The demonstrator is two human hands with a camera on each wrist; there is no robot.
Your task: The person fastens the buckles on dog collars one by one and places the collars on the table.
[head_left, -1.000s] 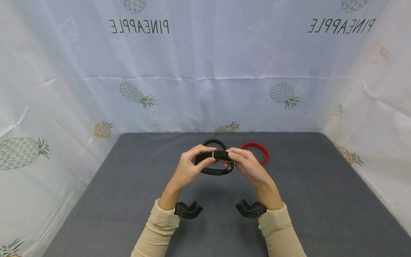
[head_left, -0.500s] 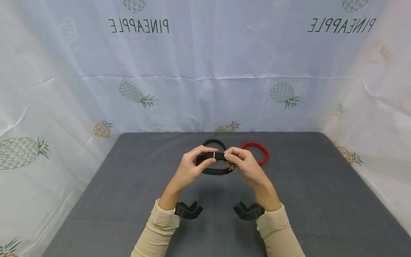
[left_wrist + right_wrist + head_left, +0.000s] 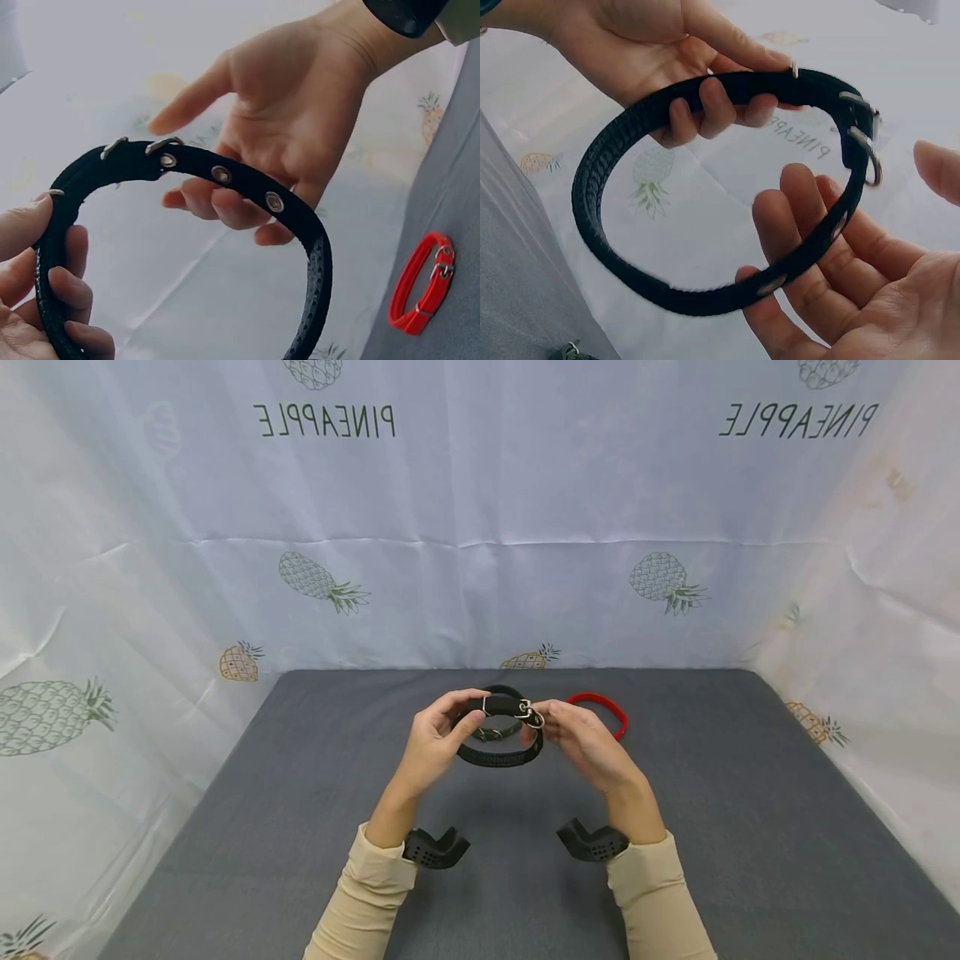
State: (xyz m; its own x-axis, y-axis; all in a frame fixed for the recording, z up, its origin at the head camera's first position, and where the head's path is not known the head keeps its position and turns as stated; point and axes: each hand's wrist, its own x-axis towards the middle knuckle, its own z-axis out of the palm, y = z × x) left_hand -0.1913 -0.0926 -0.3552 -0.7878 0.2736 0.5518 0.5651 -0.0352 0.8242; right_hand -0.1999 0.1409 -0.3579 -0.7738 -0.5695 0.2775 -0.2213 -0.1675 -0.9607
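Note:
A fastened black dog collar [image 3: 498, 760] is held up as a loop above the table. It has a metal buckle, a D-ring, and several metal-rimmed holes, plain in the left wrist view on the collar [image 3: 247, 182]. My left hand [image 3: 431, 739] grips the band beside the small metal keeper, thumb outside and fingers inside the loop in the right wrist view. My right hand [image 3: 592, 747] is at the buckle side; its loosely bent fingers [image 3: 802, 247] lie against the holed stretch, and its thumb stands off the collar.
Behind the held collar, a second dark collar [image 3: 491, 735] lies on the grey table [image 3: 300, 793], partly hidden. A red collar [image 3: 424, 285] lies to its right, partly covered by my right hand in the head view. White pineapple-print curtain [image 3: 480, 593] surrounds the table.
My right thumb has come off the strap, uncovering the buckle and D-ring. My right hand has shifted right and my left hand slightly left, with the collar tilted a little upward.

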